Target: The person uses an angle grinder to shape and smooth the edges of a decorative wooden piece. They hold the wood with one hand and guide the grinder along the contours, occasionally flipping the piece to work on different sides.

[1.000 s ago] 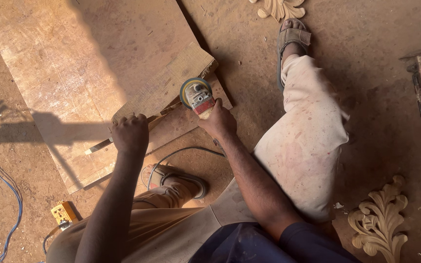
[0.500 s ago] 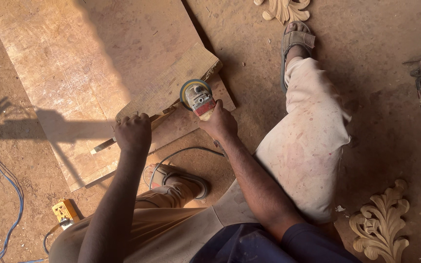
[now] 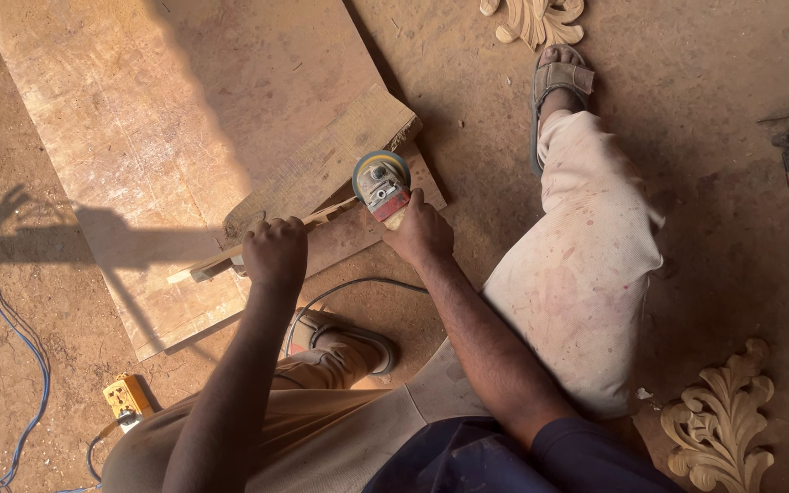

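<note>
A large wooden board (image 3: 166, 137) is laid flat on the dirt floor (image 3: 714, 110), filling the upper left of the head view, half in sun and half in shade. A smaller plank (image 3: 321, 169) is set across its lower right edge, and a thin wooden strip (image 3: 257, 239) is rested along that plank's lower side.

The strip is gripped by the left hand (image 3: 275, 253), closed in a fist around it near the board's lower edge. An angle grinder (image 3: 381, 183) is held by the right hand (image 3: 420, 233), the fingers wrapped tightly round its body; its disc is placed at the strip's right end, by the plank's corner. A black cable (image 3: 340, 290) is seen running from under the right hand towards the sandalled foot (image 3: 344, 336).

A carved leaf ornament (image 3: 719, 420) is seen at the lower right of the floor, and another (image 3: 533, 16) at the top edge. A yellow plug box (image 3: 126, 398) and blue cable (image 3: 6, 365) are found at the lower left.
</note>
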